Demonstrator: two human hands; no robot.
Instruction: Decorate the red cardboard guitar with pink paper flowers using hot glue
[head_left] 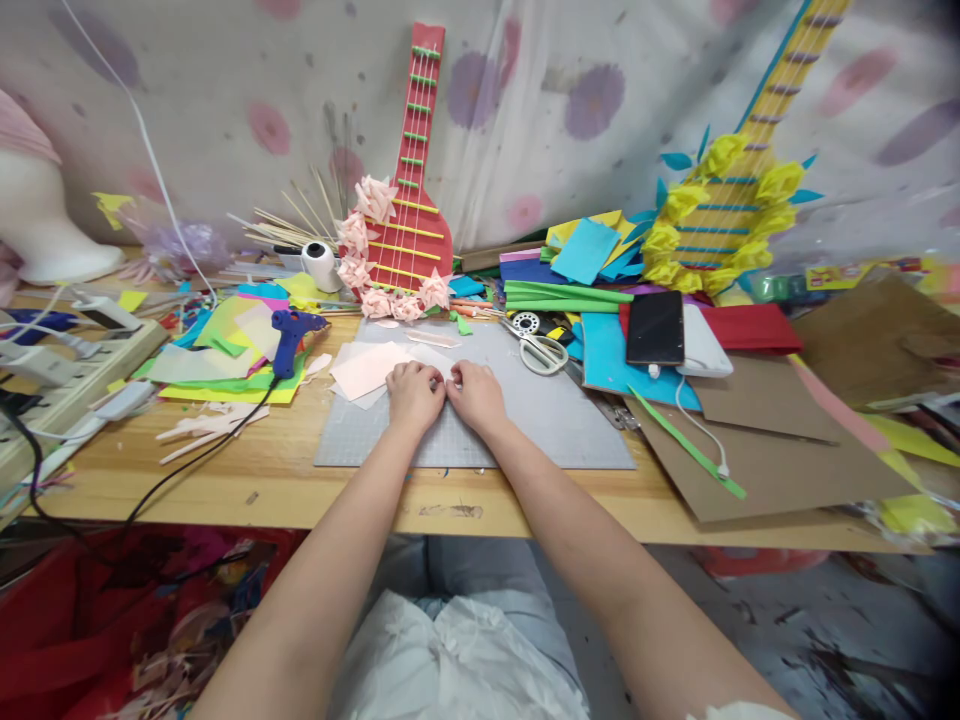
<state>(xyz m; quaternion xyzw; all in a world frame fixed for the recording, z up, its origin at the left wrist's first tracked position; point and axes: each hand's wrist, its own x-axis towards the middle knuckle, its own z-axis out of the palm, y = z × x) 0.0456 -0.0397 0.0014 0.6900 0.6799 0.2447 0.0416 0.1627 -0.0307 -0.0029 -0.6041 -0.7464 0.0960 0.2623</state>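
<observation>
My left hand (414, 393) and my right hand (475, 392) rest side by side on a grey cutting mat (525, 420), fingers curled down and pinched together at a small piece of pale pink paper (444, 378) between them. A loose stack of pink paper squares (367, 370) lies just left of my left hand on the mat. The fingertips are tucked under, so little of the paper in the pinch shows.
A blue glue gun (289, 338) lies on coloured sheets at left. Scissors (536, 348) sit behind the mat. A black phone (655, 327) rests on blue paper at right, beside brown cardboard (765, 440). A red paper guitar (412, 170) and a yellow one (727, 215) lean at the back.
</observation>
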